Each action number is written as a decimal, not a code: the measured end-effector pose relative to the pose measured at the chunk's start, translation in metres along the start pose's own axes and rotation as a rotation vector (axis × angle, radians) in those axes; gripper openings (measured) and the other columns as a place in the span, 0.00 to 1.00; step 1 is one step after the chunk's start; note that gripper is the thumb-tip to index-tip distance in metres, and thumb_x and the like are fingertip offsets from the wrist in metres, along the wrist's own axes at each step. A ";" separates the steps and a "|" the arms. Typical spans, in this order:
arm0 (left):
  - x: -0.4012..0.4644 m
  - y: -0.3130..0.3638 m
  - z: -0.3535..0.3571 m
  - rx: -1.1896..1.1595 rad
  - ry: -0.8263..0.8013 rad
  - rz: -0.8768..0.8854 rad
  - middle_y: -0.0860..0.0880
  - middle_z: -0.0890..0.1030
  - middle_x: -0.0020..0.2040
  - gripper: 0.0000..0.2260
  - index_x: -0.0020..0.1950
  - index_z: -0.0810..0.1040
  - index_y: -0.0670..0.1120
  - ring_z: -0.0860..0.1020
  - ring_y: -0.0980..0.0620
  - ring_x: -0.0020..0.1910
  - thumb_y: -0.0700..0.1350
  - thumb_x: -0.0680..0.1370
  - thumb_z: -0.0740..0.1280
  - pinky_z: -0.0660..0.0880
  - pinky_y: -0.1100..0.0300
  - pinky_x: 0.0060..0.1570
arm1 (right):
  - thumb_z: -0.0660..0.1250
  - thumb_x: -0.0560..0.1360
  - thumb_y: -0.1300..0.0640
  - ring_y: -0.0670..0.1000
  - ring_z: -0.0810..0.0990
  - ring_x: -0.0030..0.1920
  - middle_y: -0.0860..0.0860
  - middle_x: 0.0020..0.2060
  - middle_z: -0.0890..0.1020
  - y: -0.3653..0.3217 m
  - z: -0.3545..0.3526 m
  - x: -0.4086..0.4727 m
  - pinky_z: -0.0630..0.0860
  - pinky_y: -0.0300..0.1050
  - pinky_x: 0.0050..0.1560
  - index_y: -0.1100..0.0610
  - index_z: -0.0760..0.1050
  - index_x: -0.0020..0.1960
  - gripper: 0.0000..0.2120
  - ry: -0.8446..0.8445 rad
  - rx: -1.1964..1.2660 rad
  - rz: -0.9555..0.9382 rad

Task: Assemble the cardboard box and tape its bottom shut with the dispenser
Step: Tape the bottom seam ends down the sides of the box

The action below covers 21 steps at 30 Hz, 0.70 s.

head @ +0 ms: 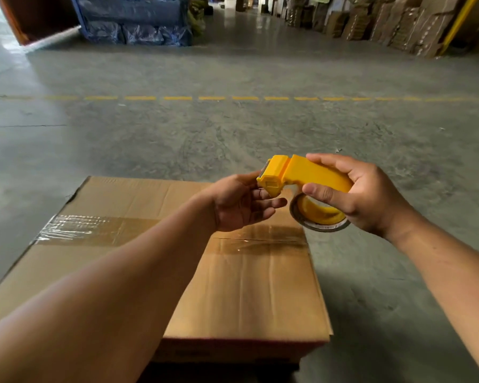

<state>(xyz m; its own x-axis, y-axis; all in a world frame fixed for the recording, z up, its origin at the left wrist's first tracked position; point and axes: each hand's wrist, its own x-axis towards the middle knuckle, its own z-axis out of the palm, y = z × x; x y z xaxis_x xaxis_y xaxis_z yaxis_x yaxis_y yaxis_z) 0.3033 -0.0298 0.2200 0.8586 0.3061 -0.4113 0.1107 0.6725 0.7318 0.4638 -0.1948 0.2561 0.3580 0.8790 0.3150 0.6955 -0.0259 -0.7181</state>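
Observation:
A brown cardboard box (246,286) stands on the concrete floor in front of me, its flaps folded shut on top. A strip of clear tape (94,228) runs across the flap seam from the left edge to the right edge. Above the box's right side my right hand (365,197) grips the handle of a yellow tape dispenser (304,175), whose tape roll (320,217) hangs below my palm. My left hand (241,203) reaches to the dispenser's cutter end, its fingers touching the underside by the blade. Whether they pinch a tape end is not visible.
Grey concrete floor (233,134) surrounds the box, with a dashed yellow line (177,98) across it. Flat cardboard stacks (398,20) lean along the far right wall. Blue wrapped pallets (133,20) stand at the far left centre.

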 end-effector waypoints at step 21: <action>0.026 0.033 -0.021 0.338 -0.199 -0.272 0.45 0.82 0.42 0.10 0.49 0.79 0.40 0.84 0.52 0.36 0.44 0.74 0.65 0.79 0.64 0.30 | 0.71 0.63 0.31 0.43 0.78 0.59 0.42 0.59 0.80 -0.038 0.065 -0.052 0.77 0.51 0.59 0.44 0.74 0.66 0.35 0.383 0.015 0.233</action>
<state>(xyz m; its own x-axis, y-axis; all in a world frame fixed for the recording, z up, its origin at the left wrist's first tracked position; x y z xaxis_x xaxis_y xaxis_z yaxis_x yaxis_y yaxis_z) 0.3185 0.0147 0.2224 0.8513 -0.0077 -0.5247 0.4731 0.4438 0.7611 0.3782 -0.2087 0.2266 0.7105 0.6112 0.3488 0.5610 -0.1925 -0.8051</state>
